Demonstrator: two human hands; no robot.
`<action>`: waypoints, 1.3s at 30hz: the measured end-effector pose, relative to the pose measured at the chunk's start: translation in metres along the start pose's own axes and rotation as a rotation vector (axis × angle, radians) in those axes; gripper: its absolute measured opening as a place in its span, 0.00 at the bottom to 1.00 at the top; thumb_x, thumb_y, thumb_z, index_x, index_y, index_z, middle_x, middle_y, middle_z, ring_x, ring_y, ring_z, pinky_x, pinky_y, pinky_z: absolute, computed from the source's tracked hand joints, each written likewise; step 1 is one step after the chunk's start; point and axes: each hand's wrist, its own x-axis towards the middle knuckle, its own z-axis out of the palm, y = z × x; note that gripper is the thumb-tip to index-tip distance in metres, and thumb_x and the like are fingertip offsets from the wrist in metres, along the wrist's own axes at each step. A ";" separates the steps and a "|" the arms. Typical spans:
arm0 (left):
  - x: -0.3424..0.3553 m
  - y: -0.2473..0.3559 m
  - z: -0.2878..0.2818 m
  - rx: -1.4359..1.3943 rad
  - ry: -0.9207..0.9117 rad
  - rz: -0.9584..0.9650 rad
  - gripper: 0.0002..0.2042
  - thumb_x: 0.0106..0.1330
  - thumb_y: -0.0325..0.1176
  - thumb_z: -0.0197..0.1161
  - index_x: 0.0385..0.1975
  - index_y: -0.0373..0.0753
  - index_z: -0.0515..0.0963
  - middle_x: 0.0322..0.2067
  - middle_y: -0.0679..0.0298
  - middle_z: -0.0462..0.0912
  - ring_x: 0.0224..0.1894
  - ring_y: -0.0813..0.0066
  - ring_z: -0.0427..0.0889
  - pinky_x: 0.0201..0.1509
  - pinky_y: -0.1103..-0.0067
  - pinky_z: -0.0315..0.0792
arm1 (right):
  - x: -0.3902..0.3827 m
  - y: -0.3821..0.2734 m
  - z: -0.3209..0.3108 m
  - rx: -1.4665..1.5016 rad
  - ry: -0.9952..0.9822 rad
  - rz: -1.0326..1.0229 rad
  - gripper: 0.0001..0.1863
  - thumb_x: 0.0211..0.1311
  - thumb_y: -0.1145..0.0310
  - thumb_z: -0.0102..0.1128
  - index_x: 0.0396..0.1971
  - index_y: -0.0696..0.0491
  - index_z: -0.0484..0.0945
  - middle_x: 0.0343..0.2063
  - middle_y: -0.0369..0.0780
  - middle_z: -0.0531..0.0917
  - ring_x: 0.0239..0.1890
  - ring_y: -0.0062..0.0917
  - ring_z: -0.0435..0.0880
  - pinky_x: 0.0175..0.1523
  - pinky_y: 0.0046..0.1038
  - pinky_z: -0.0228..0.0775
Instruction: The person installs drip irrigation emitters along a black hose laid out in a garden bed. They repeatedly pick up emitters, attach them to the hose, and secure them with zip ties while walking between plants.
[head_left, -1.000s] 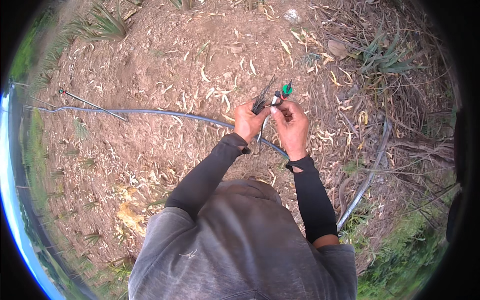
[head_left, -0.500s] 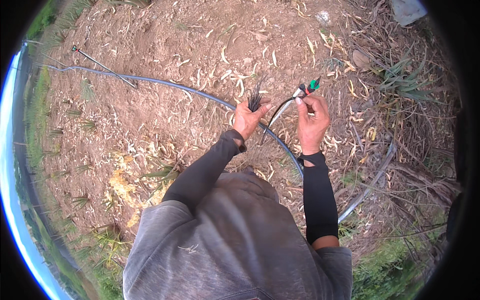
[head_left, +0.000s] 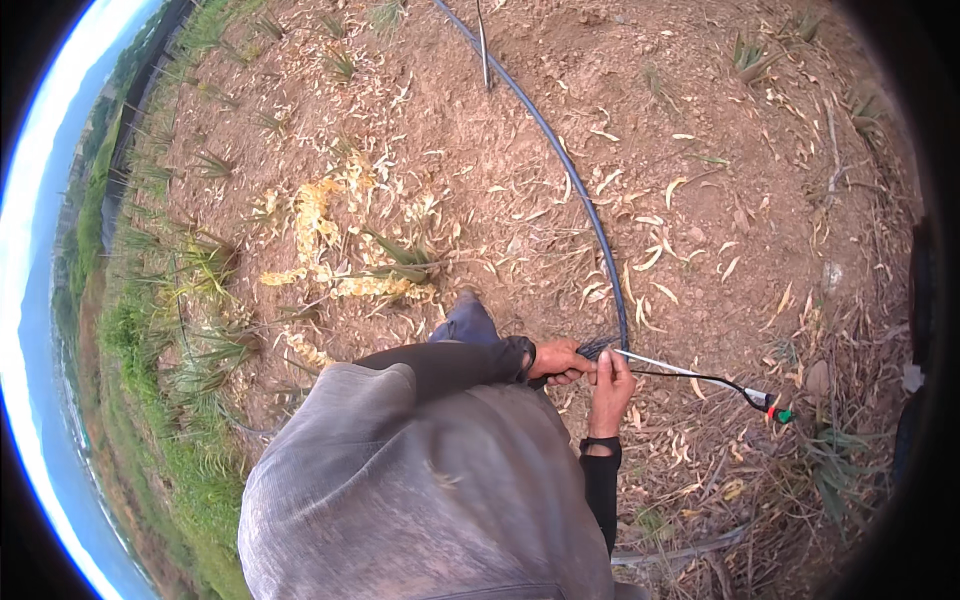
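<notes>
Near the lower middle, my left hand point(head_left: 560, 362) is closed around a bundle of thin black strands point(head_left: 598, 346). Just to its right, my right hand point(head_left: 610, 392) pinches the thin white stake point(head_left: 668, 365) and black tubing point(head_left: 685, 375) near their left ends; the two hands are close together. The stake and tubing reach rightward to a small sprinkler head point(head_left: 782, 412) with green and red parts. A blue-grey hose point(head_left: 598, 220) runs on the ground just beyond my hands.
Dry soil with scattered leaves point(head_left: 700, 170) surrounds me. Spiky plants point(head_left: 400, 262) grow to the left and at the lower right point(head_left: 835, 465). Another stake point(head_left: 483, 50) lies by the hose at the top. A pale pipe point(head_left: 680, 548) lies below right, among dry stalks.
My body and view have turned, so the hose now runs top to bottom. My hands have come back together lower in view, and the sprinkler head now points rightward instead of up.
</notes>
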 end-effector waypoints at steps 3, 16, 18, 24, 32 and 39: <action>-0.017 0.010 -0.029 -0.024 0.056 0.119 0.11 0.65 0.38 0.57 0.22 0.42 0.72 0.12 0.76 0.58 0.12 0.84 0.57 0.16 0.81 0.50 | 0.022 -0.007 0.045 -0.072 0.066 -0.085 0.10 0.63 0.68 0.59 0.33 0.60 0.79 0.23 0.31 0.76 0.24 0.11 0.68 0.30 0.15 0.60; -0.154 0.099 -0.194 -0.252 0.328 0.405 0.11 0.65 0.39 0.61 0.32 0.36 0.78 0.14 0.72 0.68 0.11 0.85 0.60 0.13 0.84 0.53 | 0.102 -0.093 0.257 0.167 -0.004 -0.148 0.09 0.64 0.65 0.58 0.29 0.55 0.75 0.19 0.29 0.73 0.22 0.11 0.68 0.29 0.15 0.59; -0.170 0.103 -0.213 -0.381 0.369 0.485 0.11 0.65 0.39 0.61 0.30 0.36 0.78 0.14 0.72 0.68 0.11 0.85 0.60 0.13 0.84 0.53 | 0.101 -0.107 0.298 0.072 -0.071 -0.155 0.08 0.62 0.67 0.61 0.31 0.56 0.76 0.23 0.30 0.76 0.24 0.12 0.70 0.30 0.16 0.64; -0.205 0.114 -0.247 -0.349 0.466 0.570 0.09 0.66 0.38 0.60 0.30 0.40 0.76 0.14 0.72 0.67 0.12 0.86 0.61 0.15 0.85 0.53 | 0.126 -0.108 0.352 -0.174 -0.284 -0.122 0.08 0.62 0.67 0.62 0.30 0.56 0.76 0.24 0.32 0.78 0.23 0.11 0.70 0.30 0.15 0.63; -0.228 0.143 -0.330 -0.599 0.553 0.583 0.08 0.67 0.36 0.57 0.33 0.39 0.77 0.15 0.75 0.63 0.14 0.88 0.55 0.16 0.86 0.48 | 0.199 -0.140 0.449 0.174 -0.511 0.051 0.05 0.64 0.71 0.58 0.36 0.57 0.76 0.33 0.37 0.81 0.31 0.15 0.77 0.36 0.18 0.70; -0.227 0.214 -0.431 -0.775 0.524 0.572 0.07 0.68 0.39 0.57 0.34 0.43 0.75 0.15 0.79 0.57 0.14 0.88 0.53 0.16 0.86 0.47 | 0.302 -0.146 0.544 0.133 -0.645 0.127 0.08 0.61 0.76 0.60 0.40 0.60 0.76 0.33 0.39 0.82 0.30 0.18 0.78 0.38 0.20 0.72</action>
